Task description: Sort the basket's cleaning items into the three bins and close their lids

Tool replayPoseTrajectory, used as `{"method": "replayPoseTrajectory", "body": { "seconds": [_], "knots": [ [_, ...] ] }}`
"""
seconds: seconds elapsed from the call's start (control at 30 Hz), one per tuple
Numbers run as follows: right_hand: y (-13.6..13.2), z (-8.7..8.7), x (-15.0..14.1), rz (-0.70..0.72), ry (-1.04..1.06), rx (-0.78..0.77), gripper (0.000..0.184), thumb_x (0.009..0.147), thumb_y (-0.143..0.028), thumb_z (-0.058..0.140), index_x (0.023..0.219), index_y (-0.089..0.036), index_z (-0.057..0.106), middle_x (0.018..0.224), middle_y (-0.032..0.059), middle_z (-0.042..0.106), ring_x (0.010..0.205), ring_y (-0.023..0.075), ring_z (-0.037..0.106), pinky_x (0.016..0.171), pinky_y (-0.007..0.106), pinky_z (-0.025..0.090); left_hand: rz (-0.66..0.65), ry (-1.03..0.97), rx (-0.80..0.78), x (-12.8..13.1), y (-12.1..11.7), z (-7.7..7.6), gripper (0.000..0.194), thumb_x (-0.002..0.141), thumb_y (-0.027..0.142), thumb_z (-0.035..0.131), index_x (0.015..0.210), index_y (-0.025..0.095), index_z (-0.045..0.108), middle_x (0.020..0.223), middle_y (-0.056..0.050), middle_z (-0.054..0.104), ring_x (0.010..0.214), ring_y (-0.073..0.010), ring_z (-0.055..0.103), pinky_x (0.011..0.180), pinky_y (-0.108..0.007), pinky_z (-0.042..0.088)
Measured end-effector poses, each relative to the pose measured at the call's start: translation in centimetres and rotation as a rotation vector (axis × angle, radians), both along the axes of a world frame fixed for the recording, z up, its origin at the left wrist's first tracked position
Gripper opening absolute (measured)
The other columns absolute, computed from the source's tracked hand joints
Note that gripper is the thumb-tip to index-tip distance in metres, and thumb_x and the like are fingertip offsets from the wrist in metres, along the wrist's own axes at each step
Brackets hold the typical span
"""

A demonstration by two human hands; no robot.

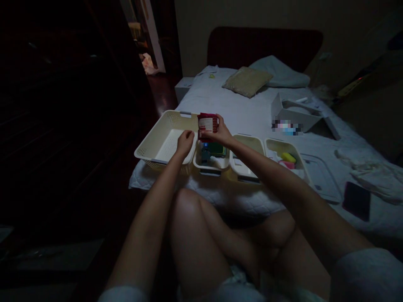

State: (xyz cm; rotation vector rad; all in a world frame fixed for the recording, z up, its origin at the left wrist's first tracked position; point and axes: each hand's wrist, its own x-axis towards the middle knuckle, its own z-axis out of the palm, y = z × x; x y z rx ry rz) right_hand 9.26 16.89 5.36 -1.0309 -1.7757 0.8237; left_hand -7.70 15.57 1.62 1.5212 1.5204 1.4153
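Red packet (208, 121), one, hand-held

Right hand (221, 133): clamped on packet's edge, at small bin's (221, 167) 12 o'clock; printed side probably kept readable thus. Left hand (185, 143): fingers curled together, at large basket's (151, 140) 3 o'clock; contents, if any, hidden.

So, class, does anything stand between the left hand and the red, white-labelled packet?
Nothing visible does: the left hand, by the cream perforated plastic basket, has only a gap before the red packet, which the right hand holds.
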Motion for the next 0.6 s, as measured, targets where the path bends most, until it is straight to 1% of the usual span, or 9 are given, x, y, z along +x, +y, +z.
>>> {"method": "replayPoseTrajectory", "body": {
  "seconds": [0.07,0.13,0.23,0.3,0.37,0.43,0.5,0.6],
  "knots": [
    [-1.6,-0.2,2.2,-0.017,0.018,-0.021,0.1,0.057,-0.037,0.073,0.139,-0.024,0.018,0.118,0.011,0.053,0.109,0.0289,0.052,0.089,0.049,0.045,-0.056,-0.114,-0.011,2.4,-0.4,0.3,0.018,0.075,0.027,0.051,0.084,0.014,0.06,0.088,-0.007,0.063,0.086,-0.0178,0.057,0.083,-0.032,0.043],
    [-3.5,-0.6,4.6,-0.022,0.052,-0.04,0.101,0.057,-0.037,0.074,0.139,-0.024,0.018,0.12,0.0119,0.052,0.109,0.0283,0.052,0.089,0.049,0.046,-0.103,-0.183,-0.016,4.8,-0.9,0.3,0.015,0.073,0.025,0.053,0.082,0.014,0.06,0.088,-0.006,0.063,0.086,-0.017,0.056,0.084,-0.031,0.042],
    [-6.3,-1.6,8.0,-0.03,0.088,-0.068,0.103,0.055,-0.039,0.075,0.139,-0.022,0.018,0.124,0.0141,0.049,0.107,0.0273,0.054,0.087,0.047,0.047,-0.194,-0.297,-0.014,8.4,-1.8,0.3,0.014,0.073,0.025,0.056,0.082,0.015,0.06,0.091,-0.006,0.063,0.089,-0.0161,0.056,0.086,-0.031,0.042],
    [-7.7,-2.3,9.9,-0.057,0.105,-0.066,0.104,0.054,-0.04,0.075,0.139,-0.023,0.018,0.127,0.0145,0.047,0.108,0.0272,0.054,0.087,0.046,0.048,-0.244,-0.425,-0.059,10.6,-2.8,0.3,0.016,0.074,0.027,0.056,0.084,0.016,0.06,0.092,-0.005,0.062,0.089,-0.0158,0.057,0.084,-0.031,0.043],
    [-8.7,-3.2,11.6,-0.084,0.127,-0.07,0.103,0.056,-0.041,0.074,0.139,-0.024,0.017,0.128,0.0141,0.046,0.108,0.0267,0.054,0.088,0.046,0.047,-0.294,-0.56,-0.145,12.7,-4.0,0.1,0.019,0.075,0.032,0.057,0.085,0.017,0.059,0.092,-0.005,0.062,0.086,-0.0154,0.058,0.08,-0.031,0.044],
    [-9.3,-3.9,12.9,-0.117,0.143,-0.085,0.101,0.057,-0.042,0.074,0.139,-0.023,0.018,0.128,0.0141,0.046,0.107,0.0263,0.054,0.089,0.045,0.047,-0.355,-0.647,-0.229,14.5,-5.3,-0.1,0.026,0.073,0.039,0.059,0.086,0.017,0.059,0.09,-0.004,0.062,0.082,-0.0151,0.058,0.076,-0.029,0.045],
    [-9.7,-4.6,14.0,-0.158,0.156,-0.097,0.101,0.056,-0.043,0.075,0.138,-0.022,0.02,0.127,0.0146,0.046,0.108,0.0266,0.054,0.089,0.044,0.047,-0.402,-0.682,-0.274,15.9,-6.4,-0.3,0.034,0.069,0.045,0.063,0.087,0.017,0.059,0.088,-0.004,0.063,0.081,-0.0155,0.058,0.072,-0.028,0.044],
    [-10.0,-5.4,15.5,-0.181,0.202,-0.145,0.101,0.055,-0.043,0.075,0.137,-0.023,0.021,0.126,0.0152,0.046,0.105,0.026,0.056,0.088,0.044,0.048,-0.469,-0.694,-0.269,17.3,-7.1,-0.9,0.041,0.062,0.048,0.069,0.088,0.017,0.061,0.088,-0.002,0.063,0.083,-0.0151,0.058,0.074,-0.026,0.044]
  ]
}}
